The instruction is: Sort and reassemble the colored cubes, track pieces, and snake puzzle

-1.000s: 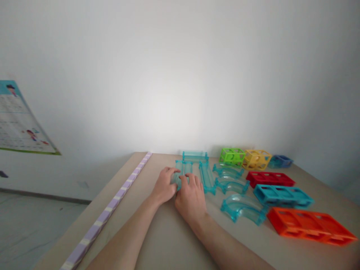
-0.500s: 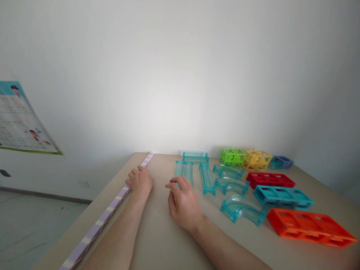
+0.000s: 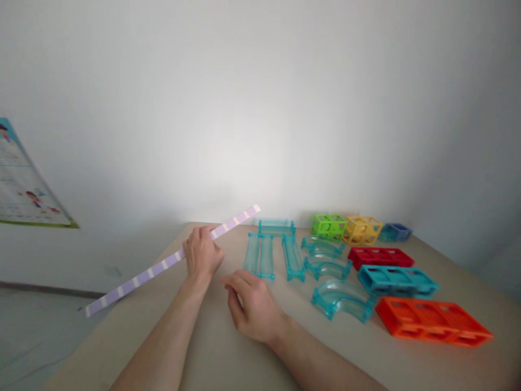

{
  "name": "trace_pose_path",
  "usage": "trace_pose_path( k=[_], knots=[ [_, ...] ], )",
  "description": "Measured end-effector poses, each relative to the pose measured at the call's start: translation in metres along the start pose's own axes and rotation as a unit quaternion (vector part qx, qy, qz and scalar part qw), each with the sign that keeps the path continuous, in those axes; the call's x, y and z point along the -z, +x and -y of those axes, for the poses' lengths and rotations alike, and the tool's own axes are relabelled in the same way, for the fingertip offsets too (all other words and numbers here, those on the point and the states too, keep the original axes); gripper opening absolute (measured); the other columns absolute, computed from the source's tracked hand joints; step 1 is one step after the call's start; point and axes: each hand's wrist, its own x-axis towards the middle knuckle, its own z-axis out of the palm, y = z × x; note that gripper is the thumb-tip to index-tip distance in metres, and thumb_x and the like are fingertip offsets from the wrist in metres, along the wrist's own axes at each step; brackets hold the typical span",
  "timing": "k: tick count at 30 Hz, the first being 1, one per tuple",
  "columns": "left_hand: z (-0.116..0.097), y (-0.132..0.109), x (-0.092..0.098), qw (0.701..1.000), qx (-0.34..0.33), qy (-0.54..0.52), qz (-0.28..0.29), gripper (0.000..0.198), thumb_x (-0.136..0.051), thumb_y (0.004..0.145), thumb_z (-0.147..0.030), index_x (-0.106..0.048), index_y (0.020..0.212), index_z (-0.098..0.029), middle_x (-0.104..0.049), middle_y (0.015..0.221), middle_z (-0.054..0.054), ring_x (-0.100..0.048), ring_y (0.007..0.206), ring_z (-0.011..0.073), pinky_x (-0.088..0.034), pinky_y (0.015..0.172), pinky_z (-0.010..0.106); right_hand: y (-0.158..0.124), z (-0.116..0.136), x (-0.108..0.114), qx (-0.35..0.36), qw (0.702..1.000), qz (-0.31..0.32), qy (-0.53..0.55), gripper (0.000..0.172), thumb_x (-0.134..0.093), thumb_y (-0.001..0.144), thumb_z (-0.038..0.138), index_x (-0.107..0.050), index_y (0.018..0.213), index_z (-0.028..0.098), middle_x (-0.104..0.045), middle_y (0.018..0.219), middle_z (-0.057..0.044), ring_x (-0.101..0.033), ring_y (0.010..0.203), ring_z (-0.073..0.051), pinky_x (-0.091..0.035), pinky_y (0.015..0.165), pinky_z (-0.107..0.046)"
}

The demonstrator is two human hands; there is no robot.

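Note:
A long, thin lilac bar with white stripes point(image 3: 157, 268) is gripped in my left hand point(image 3: 202, 252), whose fingers wrap over its middle. It is raised off the table and slants, its near end past the table's left edge and its far end up toward the wall. My right hand point(image 3: 254, 307) hovers low over the table with its fingers loosely bent and a gap to the thumb, holding nothing. Closest to it lie two straight clear teal track pieces point(image 3: 266, 256), with another straight piece point(image 3: 293, 258) beside them and one point(image 3: 275, 227) behind.
Curved clear teal tracks point(image 3: 344, 301) lie right of centre. Farther right are orange point(image 3: 433, 320), teal point(image 3: 396, 281) and red point(image 3: 380, 257) open-frame blocks. Green point(image 3: 329, 227), yellow point(image 3: 362, 230) and blue point(image 3: 398, 232) blocks stand by the wall. A poster point(image 3: 32, 184) hangs left.
My left hand has lifted the striped bar from along the table's left edge and swung it round, far end rightward. My right hand has shifted slightly left and nearer.

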Motion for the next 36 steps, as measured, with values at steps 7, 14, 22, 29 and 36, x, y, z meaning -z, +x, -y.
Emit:
trace_pose_path(
  k=[7,14,22,29,36],
  knots=[
    [-0.002,-0.009,-0.007,0.98,-0.135,-0.142,-0.042,0.021,-0.053,0.068,-0.004,-0.065,0.07,-0.021,-0.059,0.092,0.007,-0.053,0.095,0.0241,-0.039,0.089,0.037,0.0,-0.006,-0.016,-0.237,0.931,-0.117,0.254,0.027,-0.045,0.092,0.041,-0.06,0.099,0.019,-0.06,0.067,0.0,-0.053,0.053,-0.012,-0.042,0.05,-0.022],
    [-0.003,-0.01,-0.008,0.939,-0.217,-0.257,-0.067,0.021,-0.052,0.077,-0.013,-0.067,0.065,-0.021,-0.048,0.131,0.006,-0.042,0.123,0.0262,-0.031,0.108,0.043,0.001,-0.001,-0.024,-0.297,0.718,-0.027,0.629,0.041,-0.051,0.084,0.055,-0.056,0.1,0.019,-0.066,0.067,-0.001,-0.056,0.043,-0.012,-0.043,0.036,-0.021],
    [-0.003,-0.015,-0.004,0.909,-0.204,-0.358,-0.063,0.021,-0.053,0.082,-0.018,-0.066,0.065,-0.018,-0.036,0.148,0.003,-0.028,0.138,0.0331,-0.024,0.114,0.049,0.006,-0.008,-0.013,-0.348,0.634,-0.001,0.691,0.054,-0.05,0.085,0.065,-0.059,0.1,0.014,-0.068,0.07,-0.003,-0.066,0.053,-0.012,-0.052,0.05,-0.021],
    [-0.009,-0.014,-0.013,0.87,-0.118,-0.462,-0.129,0.048,-0.061,0.083,-0.023,-0.054,0.13,-0.027,-0.029,0.153,0.006,-0.023,0.143,0.0288,-0.022,0.117,0.044,0.007,-0.005,-0.009,-0.309,0.67,0.001,0.674,0.042,-0.067,0.08,0.049,-0.061,0.103,0.013,-0.056,0.052,0.006,-0.046,0.029,-0.007,-0.04,0.03,-0.018],
    [-0.033,-0.017,0.006,0.645,0.18,-0.733,0.119,0.049,-0.055,0.084,-0.053,-0.066,0.106,-0.01,-0.072,0.095,0.014,-0.07,0.09,0.0263,-0.056,0.077,0.035,0.007,-0.004,-0.013,-0.266,0.688,-0.066,0.672,0.028,-0.069,0.081,0.043,-0.059,0.088,0.018,-0.057,0.064,0.005,-0.041,0.037,-0.004,-0.044,0.036,-0.018]
  ],
)
